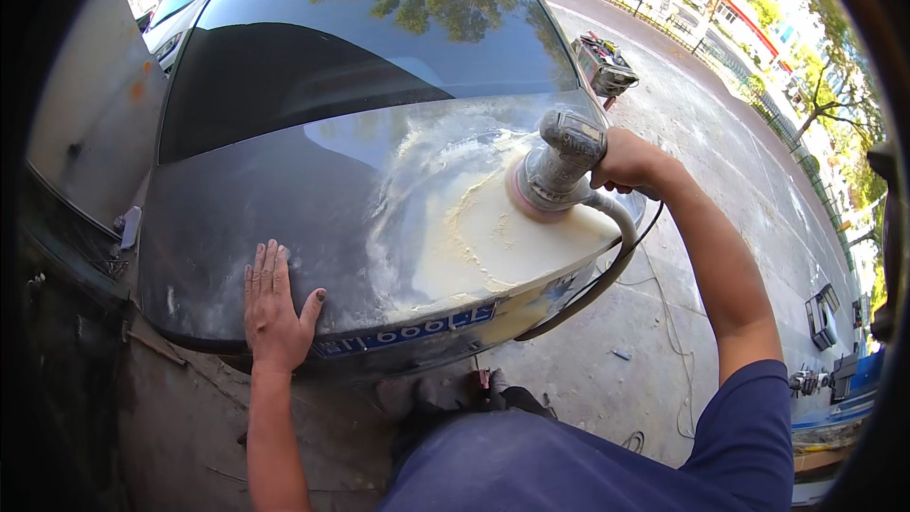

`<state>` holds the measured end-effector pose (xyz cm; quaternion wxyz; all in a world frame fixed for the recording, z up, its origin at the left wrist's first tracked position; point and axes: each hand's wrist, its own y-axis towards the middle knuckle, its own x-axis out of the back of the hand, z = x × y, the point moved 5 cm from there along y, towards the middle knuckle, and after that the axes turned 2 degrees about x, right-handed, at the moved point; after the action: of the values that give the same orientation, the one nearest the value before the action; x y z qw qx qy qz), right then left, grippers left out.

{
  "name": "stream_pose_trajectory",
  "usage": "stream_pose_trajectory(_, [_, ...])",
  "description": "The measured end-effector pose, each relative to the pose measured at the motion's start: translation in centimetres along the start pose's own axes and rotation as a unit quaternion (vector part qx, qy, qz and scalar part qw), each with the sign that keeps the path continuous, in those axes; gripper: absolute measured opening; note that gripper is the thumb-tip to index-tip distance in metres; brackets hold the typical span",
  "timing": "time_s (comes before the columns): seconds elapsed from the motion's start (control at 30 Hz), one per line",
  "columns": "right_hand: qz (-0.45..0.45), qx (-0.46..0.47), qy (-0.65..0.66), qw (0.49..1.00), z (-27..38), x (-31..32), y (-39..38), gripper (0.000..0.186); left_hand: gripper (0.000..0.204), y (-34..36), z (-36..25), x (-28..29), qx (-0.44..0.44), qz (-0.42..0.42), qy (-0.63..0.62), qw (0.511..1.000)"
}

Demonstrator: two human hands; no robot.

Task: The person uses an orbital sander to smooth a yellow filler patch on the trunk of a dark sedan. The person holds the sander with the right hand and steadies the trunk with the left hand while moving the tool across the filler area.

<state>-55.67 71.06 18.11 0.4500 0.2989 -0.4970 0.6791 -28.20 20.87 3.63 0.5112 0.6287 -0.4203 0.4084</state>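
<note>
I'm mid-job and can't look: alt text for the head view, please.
A person holds a sander against a pale patch on a dark car panel with the right grip; the left grip lies open, palm down, on the panel. Window glass spans the far side, a blue license plate the near edge.

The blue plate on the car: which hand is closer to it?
Left. The left hand lies flat on the dark panel, just beyond the plate's left end; the right hand is farther, up and right, gripping the sander.
</note>
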Motion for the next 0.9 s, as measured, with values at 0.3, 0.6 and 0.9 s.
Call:
stream_pose_trajectory(0.3, [0.073, 0.149, -0.057, 0.985, 8.0, -3.9, -1.1, 0.017, 0.084, 0.0, 0.2, -0.2, 0.025, 0.028, -0.006, 0.999])
stream_pose_trajectory(0.6, [0.138, 0.170, -0.089, 0.972, 8.0, -4.5, -3.5, 0.014, 0.088, -0.1, 0.8, -0.6, -0.001, 0.046, 0.011, 0.999])
stream_pose_trajectory(0.9, [0.079, 0.068, -0.056, 0.993, -7.9, 1.4, -0.6, 0.019, 0.096, 0.1, 1.2, -0.7, 0.034, 0.050, -0.011, 0.998])
